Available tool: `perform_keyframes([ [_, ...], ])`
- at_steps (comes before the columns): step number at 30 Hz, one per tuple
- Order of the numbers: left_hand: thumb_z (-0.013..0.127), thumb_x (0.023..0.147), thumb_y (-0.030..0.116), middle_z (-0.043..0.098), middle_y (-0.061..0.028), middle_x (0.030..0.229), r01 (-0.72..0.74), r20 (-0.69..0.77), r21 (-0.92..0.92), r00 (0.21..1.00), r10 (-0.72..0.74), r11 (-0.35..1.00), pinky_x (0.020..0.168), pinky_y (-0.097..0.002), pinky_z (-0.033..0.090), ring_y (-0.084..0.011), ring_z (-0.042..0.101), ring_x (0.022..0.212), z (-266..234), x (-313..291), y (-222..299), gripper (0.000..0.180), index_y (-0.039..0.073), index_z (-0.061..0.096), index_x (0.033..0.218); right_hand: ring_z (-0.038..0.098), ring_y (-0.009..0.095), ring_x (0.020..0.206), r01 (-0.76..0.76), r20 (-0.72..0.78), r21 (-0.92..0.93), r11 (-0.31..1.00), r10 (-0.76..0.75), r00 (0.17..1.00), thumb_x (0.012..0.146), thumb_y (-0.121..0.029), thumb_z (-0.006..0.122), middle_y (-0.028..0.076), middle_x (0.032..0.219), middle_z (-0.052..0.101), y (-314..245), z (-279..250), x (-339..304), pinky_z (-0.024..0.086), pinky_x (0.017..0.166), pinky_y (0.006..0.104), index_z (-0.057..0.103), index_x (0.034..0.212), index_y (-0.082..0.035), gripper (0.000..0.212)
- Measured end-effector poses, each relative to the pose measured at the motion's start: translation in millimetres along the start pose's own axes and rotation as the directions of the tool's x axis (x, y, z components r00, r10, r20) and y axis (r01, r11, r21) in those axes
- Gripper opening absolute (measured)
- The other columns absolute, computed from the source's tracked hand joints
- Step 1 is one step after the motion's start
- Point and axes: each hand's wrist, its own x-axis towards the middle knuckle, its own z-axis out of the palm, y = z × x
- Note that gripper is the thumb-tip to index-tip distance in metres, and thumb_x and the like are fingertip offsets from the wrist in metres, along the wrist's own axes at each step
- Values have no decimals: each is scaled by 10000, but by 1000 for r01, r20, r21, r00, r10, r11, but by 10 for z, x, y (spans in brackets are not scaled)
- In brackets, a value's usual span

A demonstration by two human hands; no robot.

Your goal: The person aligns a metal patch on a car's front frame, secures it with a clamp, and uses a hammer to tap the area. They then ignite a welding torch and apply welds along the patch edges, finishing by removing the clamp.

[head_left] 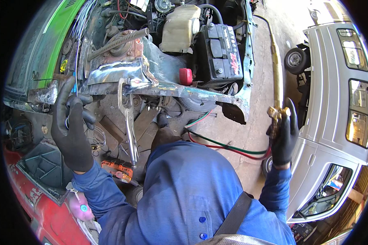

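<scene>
My left hand (pixel 74 134), in a black glove, is at the left beside the car body. Its index finger points up, and its thumb and other fingers close on a thin metal wire (pixel 77 77) that rises toward the fender. On the right, my gloved right hand (pixel 284 136) grips a brass gas torch (pixel 277 73) by its valve end, its long tube pointing away from me. Red and green hoses (pixel 233 148) run from it. Between my hands, long locking pliers (pixel 128 118) hang clamped on the edge of the bare-metal fender panel (pixel 118 74).
A ridged metal bar (pixel 118 44) lies across the strut mount. The engine bay holds a car battery (pixel 220 53), a red cap-like part (pixel 185 76) and a whitish plastic tank (pixel 180 27). A silver van (pixel 331 102) stands right. An orange toolbox (pixel 117 169) sits low left.
</scene>
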Motion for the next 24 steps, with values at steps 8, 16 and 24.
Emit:
perform_keyframes([
  [8,599,1077,114,752,-72,1028,50,-29,-77,998,-52,996,625,-218,464,-41,586,708,-39,-12,-14,457,13,625,1522,672,60,816,-264,-32,140,954,270,962,1120,-250,675,33,1022,760,271,693,285,542,703,231,726,1392,-2,372],
  [16,603,1078,102,747,-75,1075,109,-46,-68,993,-112,992,635,-221,469,-42,582,719,-95,26,-277,458,22,617,1528,714,139,993,-191,4,33,981,191,982,1101,-296,702,118,1155,776,387,1160,482,576,854,315,650,1475,29,498],
  [24,570,1085,50,748,-80,1125,112,-71,-15,991,-113,994,641,-212,457,-31,567,741,-78,90,-452,462,23,598,1545,694,463,1160,199,124,-615,764,-155,980,999,-301,786,306,1281,659,417,1255,632,569,942,526,459,1625,-13,763],
])
